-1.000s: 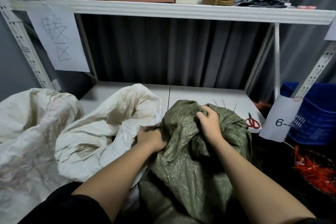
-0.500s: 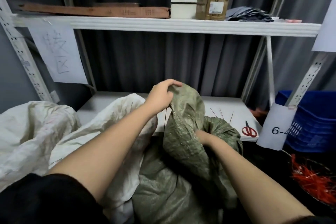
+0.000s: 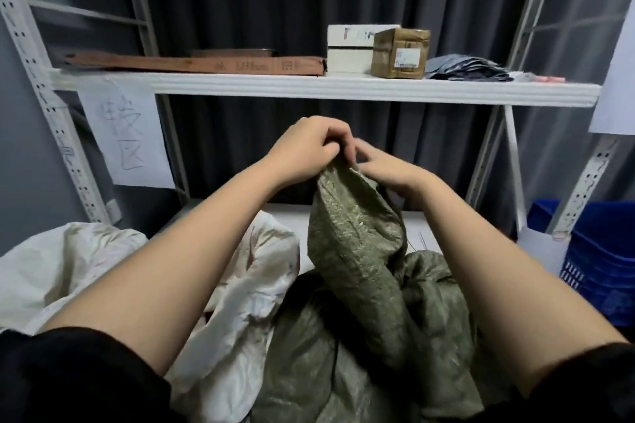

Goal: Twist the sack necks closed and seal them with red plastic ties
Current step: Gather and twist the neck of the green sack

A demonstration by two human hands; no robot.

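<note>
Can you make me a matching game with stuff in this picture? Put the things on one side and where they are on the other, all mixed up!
Things:
1. green sack
2. white sack
3. brown cardboard box
4. blue crate

Places:
A. on the upper shelf, beside a white box
B. low at the far right, past the shelf post
C. its top pinched by the left hand and the right hand
D. lying crumpled to the left of the green sack

Pairs: 1-C, 2-D, 3-A, 4-B
</note>
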